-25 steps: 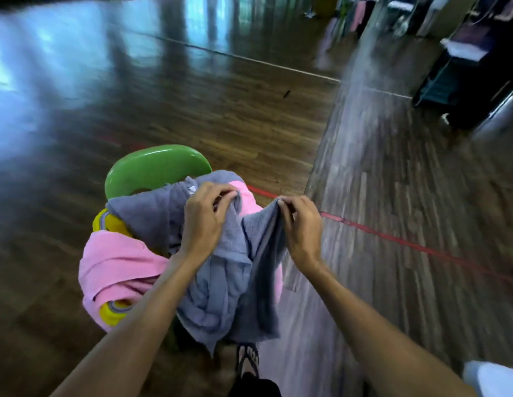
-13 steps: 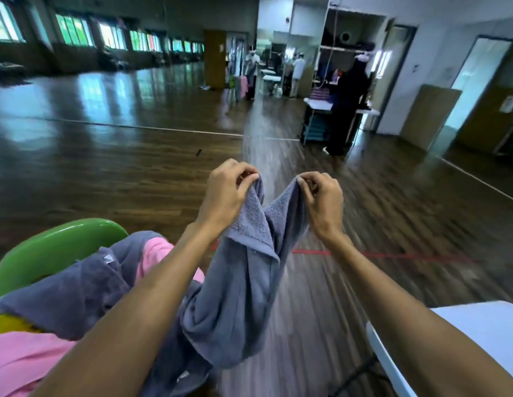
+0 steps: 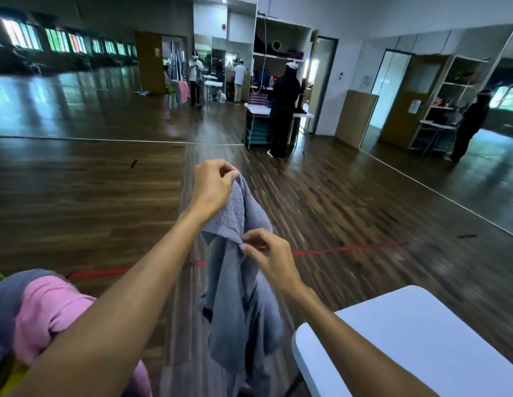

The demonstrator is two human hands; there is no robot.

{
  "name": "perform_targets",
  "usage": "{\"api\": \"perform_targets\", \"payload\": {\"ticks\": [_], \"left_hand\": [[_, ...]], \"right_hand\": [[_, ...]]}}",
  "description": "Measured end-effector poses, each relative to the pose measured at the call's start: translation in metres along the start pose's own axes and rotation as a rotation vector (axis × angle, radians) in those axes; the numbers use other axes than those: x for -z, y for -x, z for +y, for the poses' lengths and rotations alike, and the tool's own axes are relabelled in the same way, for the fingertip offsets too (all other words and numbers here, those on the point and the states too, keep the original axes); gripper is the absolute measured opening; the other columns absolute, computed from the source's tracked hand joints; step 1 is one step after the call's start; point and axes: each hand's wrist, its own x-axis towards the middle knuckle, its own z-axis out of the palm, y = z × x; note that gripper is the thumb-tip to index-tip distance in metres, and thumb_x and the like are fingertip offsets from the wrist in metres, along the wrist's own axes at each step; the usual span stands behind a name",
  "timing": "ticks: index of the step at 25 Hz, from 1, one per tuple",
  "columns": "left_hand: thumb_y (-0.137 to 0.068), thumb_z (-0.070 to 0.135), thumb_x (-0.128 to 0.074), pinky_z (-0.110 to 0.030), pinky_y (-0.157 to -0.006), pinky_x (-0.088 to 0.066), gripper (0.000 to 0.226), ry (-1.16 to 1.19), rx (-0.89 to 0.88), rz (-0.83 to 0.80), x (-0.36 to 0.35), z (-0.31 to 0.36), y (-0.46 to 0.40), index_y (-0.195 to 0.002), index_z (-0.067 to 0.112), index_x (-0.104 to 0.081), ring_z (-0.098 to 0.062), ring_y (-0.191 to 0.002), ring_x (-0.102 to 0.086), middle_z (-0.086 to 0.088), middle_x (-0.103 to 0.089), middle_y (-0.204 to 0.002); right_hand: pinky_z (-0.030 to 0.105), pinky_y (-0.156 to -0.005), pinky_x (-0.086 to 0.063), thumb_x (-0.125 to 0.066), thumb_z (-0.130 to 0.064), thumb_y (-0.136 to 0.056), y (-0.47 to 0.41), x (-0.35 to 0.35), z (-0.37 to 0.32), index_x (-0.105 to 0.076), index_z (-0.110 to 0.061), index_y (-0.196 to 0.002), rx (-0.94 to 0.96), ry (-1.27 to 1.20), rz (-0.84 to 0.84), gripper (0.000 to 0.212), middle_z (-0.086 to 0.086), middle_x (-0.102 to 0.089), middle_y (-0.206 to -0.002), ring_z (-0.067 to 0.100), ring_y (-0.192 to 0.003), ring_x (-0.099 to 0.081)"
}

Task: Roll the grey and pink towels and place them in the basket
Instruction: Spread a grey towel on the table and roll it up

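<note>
While the grey towel hangs free in the air, the scene reads like this, nearest first.

Table: a white table [image 3: 421,339] corner sits low on the right, bare where it shows, just beside the right forearm.
Pile: at the lower left a pink towel [image 3: 46,310] lies bunched with more grey cloth; half a second ago this heap filled more of the view.
Grey towel: the grey towel [image 3: 238,296] dangles lengthwise between the arms, clear of the pile and not yet on the table.
Right hand: the right hand [image 3: 271,255] has dropped from the top edge and now pinches a lower fold with curled fingertips.
Left hand: the left hand [image 3: 212,186] keeps its fingers closed on the top corner, held high.
Meaning: I judge the towel is being straightened, so rolling has not begun.
Basket: no basket is in view.
Far: a wooden floor [image 3: 91,196] stretches away to people standing at shelves.
</note>
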Motion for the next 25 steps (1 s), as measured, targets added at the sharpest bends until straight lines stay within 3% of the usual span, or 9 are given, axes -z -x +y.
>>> {"api": "perform_targets", "payload": {"ticks": [3, 6, 7, 9, 11, 15, 18, 21, 25], "left_hand": [[-0.086, 0.012, -0.068, -0.009, -0.066, -0.037, 0.01, -0.025, 0.074, -0.012, -0.042, -0.004, -0.017, -0.086, 0.005, -0.076, -0.012, -0.074, -0.061, -0.006, -0.073, -0.083], [-0.087, 0.012, -0.067, -0.015, -0.069, -0.039, 0.01, -0.035, 0.168, -0.047, -0.07, -0.02, -0.024, -0.085, 0.007, -0.076, -0.011, -0.074, -0.061, -0.003, -0.071, -0.082], [-0.087, 0.012, -0.068, -0.018, -0.07, -0.041, 0.01, -0.048, 0.204, -0.066, -0.08, -0.027, -0.027, -0.085, 0.007, -0.076, -0.012, -0.074, -0.061, -0.004, -0.072, -0.082], [-0.087, 0.012, -0.068, -0.024, -0.072, -0.049, 0.009, -0.042, 0.274, -0.137, -0.097, -0.039, -0.026, -0.087, 0.007, -0.076, -0.013, -0.072, -0.063, -0.006, -0.072, -0.082], [-0.089, 0.016, -0.067, -0.031, -0.071, -0.057, 0.009, 0.17, 0.343, -0.26, -0.112, -0.044, -0.013, -0.091, 0.01, -0.074, -0.016, -0.072, -0.067, -0.009, -0.072, -0.086], [-0.086, 0.02, -0.071, -0.04, -0.071, -0.06, 0.012, 0.508, 0.468, -0.425, -0.139, -0.045, 0.034, -0.097, 0.015, -0.07, -0.017, -0.076, -0.067, -0.006, -0.069, -0.095], [-0.083, 0.017, -0.075, -0.044, -0.067, -0.06, 0.015, 0.477, 0.518, -0.31, -0.158, -0.057, 0.045, -0.095, 0.01, -0.069, -0.025, -0.073, -0.069, -0.007, -0.071, -0.089], [-0.09, 0.017, -0.066, -0.044, -0.066, -0.061, 0.007, 0.432, 0.494, -0.235, -0.161, -0.066, 0.031, -0.09, 0.011, -0.068, -0.024, -0.079, -0.072, -0.01, -0.072, -0.085], [-0.087, 0.019, -0.069, -0.036, -0.069, -0.061, 0.02, 0.349, 0.478, -0.471, -0.158, -0.075, 0.023, -0.105, 0.013, -0.063, -0.017, -0.081, -0.066, -0.002, -0.066, -0.098]], "right_hand": [[0.024, -0.076, -0.053, -0.063, -0.014, -0.094, -0.026, 0.033, 0.033, -0.066, -0.012, -0.095, -0.012, -0.064, 0.105, 0.004, -0.005, -0.069, -0.089, 0.01, -0.082, -0.066], [0.043, -0.066, -0.057, -0.049, -0.026, -0.101, -0.043, 0.057, 0.059, -0.053, -0.019, -0.1, -0.089, -0.089, 0.124, 0.008, -0.005, -0.063, -0.083, 0.016, -0.074, -0.063], [0.042, -0.063, -0.056, -0.047, -0.026, -0.102, -0.049, 0.064, 0.067, -0.05, -0.019, -0.1, -0.105, -0.093, 0.141, 0.008, -0.004, -0.06, -0.08, 0.012, -0.07, -0.06], [0.024, -0.067, -0.049, -0.045, -0.022, -0.103, -0.064, 0.077, 0.075, -0.049, -0.016, -0.101, -0.095, -0.009, 0.175, 0.007, -0.007, -0.058, -0.082, 0.003, -0.069, -0.055], [0.019, -0.068, -0.044, -0.046, -0.019, -0.102, -0.082, 0.086, 0.082, -0.051, -0.012, -0.103, -0.085, 0.097, 0.118, 0.008, -0.004, -0.063, -0.085, 0.003, -0.073, -0.058], [0.042, -0.073, -0.048, -0.045, -0.028, -0.101, -0.102, 0.088, 0.107, -0.049, -0.018, -0.103, -0.116, 0.333, -0.143, 0.011, 0.004, -0.067, -0.091, 0.028, -0.084, -0.063], [0.035, -0.07, -0.045, -0.051, -0.026, -0.099, -0.105, 0.087, 0.114, -0.056, -0.017, -0.101, -0.127, 0.36, -0.176, 0.01, -0.003, -0.068, -0.087, 0.02, -0.081, -0.062], [0.017, -0.066, -0.039, -0.06, -0.018, -0.095, -0.108, 0.091, 0.115, -0.061, -0.015, -0.092, -0.113, 0.35, -0.154, 0.004, -0.008, -0.064, -0.081, -0.002, -0.068, -0.056], [0.011, -0.062, -0.039, -0.064, -0.014, -0.091, -0.107, 0.086, 0.114, -0.066, -0.013, -0.088, -0.15, 0.325, -0.154, 0.004, -0.005, -0.067, -0.075, -0.002, -0.063, -0.055]]}}
